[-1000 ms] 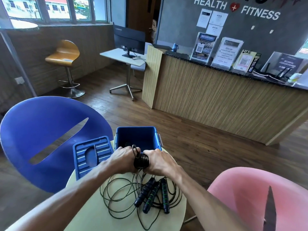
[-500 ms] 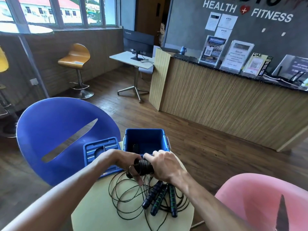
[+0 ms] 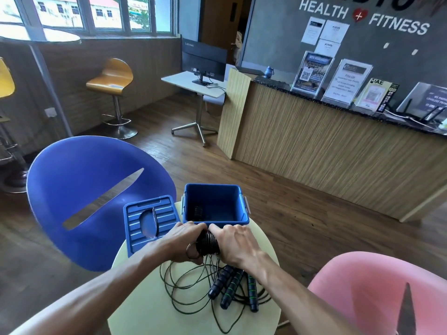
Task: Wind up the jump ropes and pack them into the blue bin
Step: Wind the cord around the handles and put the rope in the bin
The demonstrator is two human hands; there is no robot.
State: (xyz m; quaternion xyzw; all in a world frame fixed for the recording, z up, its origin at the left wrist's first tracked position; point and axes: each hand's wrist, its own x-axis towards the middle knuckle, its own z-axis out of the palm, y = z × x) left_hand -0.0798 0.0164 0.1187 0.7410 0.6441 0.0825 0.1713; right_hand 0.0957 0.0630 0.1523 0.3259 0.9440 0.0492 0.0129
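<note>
Round pale worktop point(image 3: 150, 308) between blue chair point(image 3: 79, 189) and pink chair point(image 3: 362, 293), reception counter point(image 3: 338, 146) beyond. Left hand point(image 3: 180, 243) and right hand point(image 3: 235, 243) both curled in a tight grip round a wound rope coil point(image 3: 208, 243), just before open blue bin point(image 3: 215, 223). Loose ropes point(image 3: 188, 286) and handles point(image 3: 232, 286) heaped below the hands. Lid point(image 3: 150, 221) flat, left of bin. Dark bundle inside bin, unclear.

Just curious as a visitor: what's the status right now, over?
Both hands, left and right, grip the wound rope. Blue bin open just ahead. Loose ropes on table; nothing blocking.
</note>
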